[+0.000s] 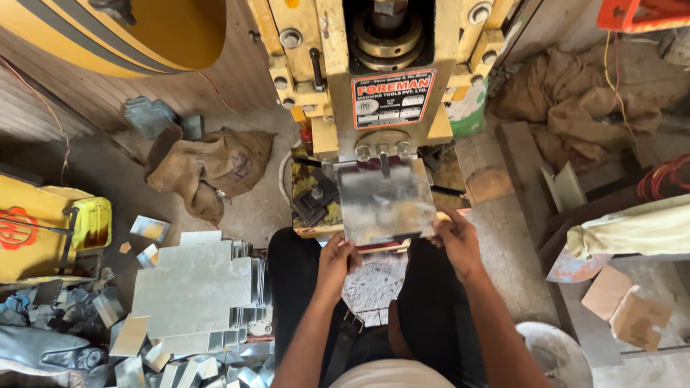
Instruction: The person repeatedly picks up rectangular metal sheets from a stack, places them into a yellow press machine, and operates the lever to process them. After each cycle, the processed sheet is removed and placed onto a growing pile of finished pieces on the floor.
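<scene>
A shiny rectangular metal sheet (384,201) lies flat under the yellow press machine (381,79), its far edge beneath the ram. My left hand (336,260) grips the sheet's near left corner. Its near right edge is pinched by my right hand (456,241). Both hands sit just above my knees in black trousers, close to the press bed.
A stack of cut metal sheets (198,287) and several offcuts lie on the floor at my left. Burlap sacks (208,169) lie left and right of the press. A yellow container (92,221) stands far left. Cardboard pieces (629,305) sit at the right.
</scene>
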